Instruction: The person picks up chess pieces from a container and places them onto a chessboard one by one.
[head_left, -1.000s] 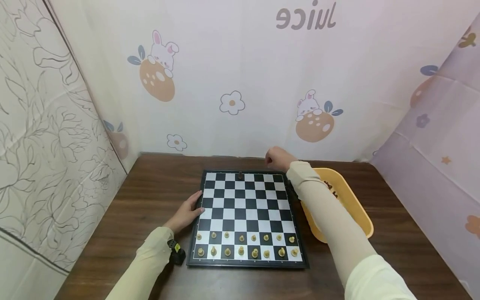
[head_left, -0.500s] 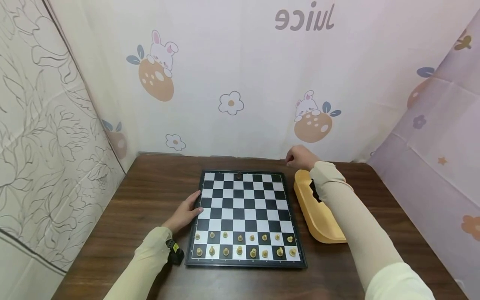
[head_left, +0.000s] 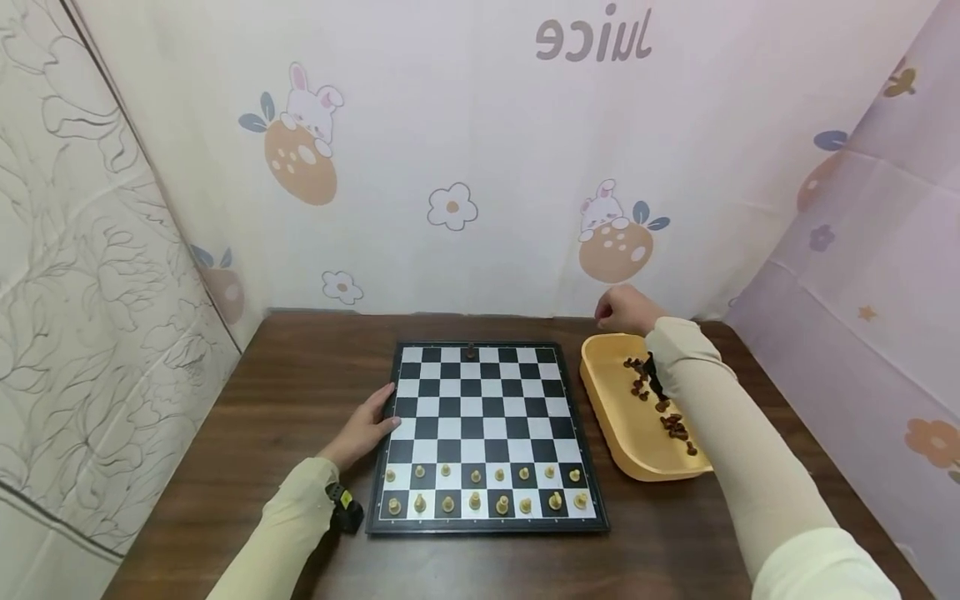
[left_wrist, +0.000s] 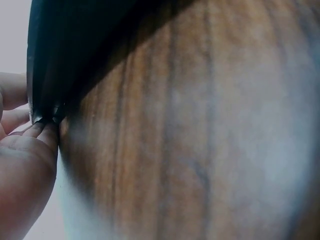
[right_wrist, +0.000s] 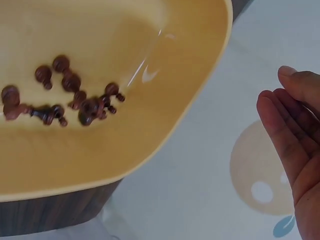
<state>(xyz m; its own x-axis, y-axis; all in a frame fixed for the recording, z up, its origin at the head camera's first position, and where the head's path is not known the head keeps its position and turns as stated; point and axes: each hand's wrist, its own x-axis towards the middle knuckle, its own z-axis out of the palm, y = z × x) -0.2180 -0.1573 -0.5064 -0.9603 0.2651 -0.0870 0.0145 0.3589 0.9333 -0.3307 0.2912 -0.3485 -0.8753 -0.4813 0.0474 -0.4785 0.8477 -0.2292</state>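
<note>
A black-and-white chessboard (head_left: 480,408) lies flat on the table. My left hand (head_left: 360,432) holds its left edge, the thumb on top of the rim; in the left wrist view the fingers (left_wrist: 42,134) meet the dark board edge. Light chess pieces (head_left: 475,500) stand in two rows along the near side. One dark piece (head_left: 470,352) stands on the far row. Over the far end of the yellow box (head_left: 611,433) hovers my right hand (head_left: 628,310), fingers loosely bent, nothing between them. Dark brown chess pieces (right_wrist: 70,80) lie scattered in the box.
The brown wooden table (head_left: 315,367) extends on both sides of the board. Behind it hangs a printed curtain (head_left: 465,267), with more cloth at the left and right. A black wrist device (head_left: 347,508) sits on my left wrist beside the board.
My right hand has moved right, from beyond the board's far right corner to above the box's far end. The left hand stays at the board's edge. The head view has shifted slightly.
</note>
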